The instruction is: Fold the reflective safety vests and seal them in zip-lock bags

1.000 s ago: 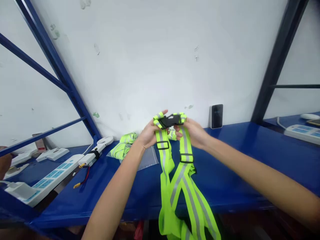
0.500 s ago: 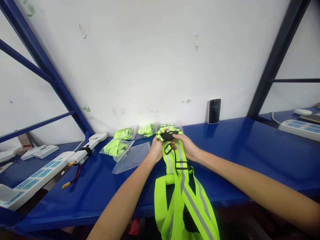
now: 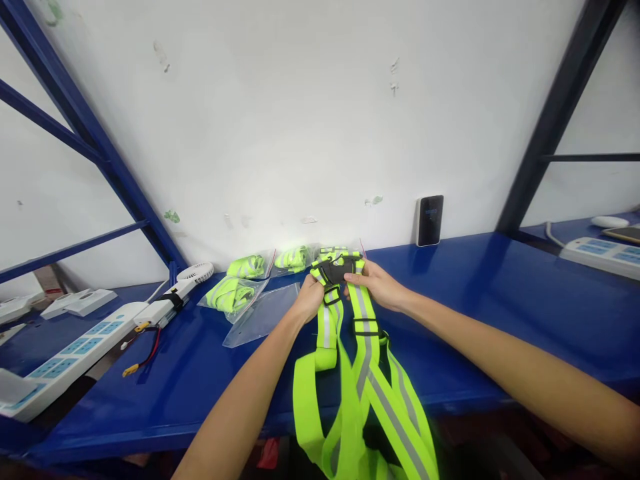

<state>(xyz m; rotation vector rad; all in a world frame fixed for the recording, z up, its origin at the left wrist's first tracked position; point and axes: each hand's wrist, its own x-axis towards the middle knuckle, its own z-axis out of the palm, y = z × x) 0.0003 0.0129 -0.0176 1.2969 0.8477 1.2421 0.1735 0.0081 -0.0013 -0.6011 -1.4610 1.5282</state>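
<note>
Between my two hands hangs a neon yellow reflective harness with grey stripes, its straps falling over the table's front edge. A black plastic buckle sits at its top. My left hand is closed on the strap at the buckle's left side. With thumb and fingers, my right hand grips the buckle's right side and its strap. Black strap sliders show lower on the webbing. Whether the two buckle halves are fully clicked together, I cannot tell.
Clear bags with folded neon harnesses lie along the wall, near a flat clear bag. To the left are a small fan, a cable with yellow connectors and a power strip. A black-fronted device leans on the wall.
My hands have turned the buckle so more of its face shows. The left strap has swung left, and the hanging straps are spread wider apart.
</note>
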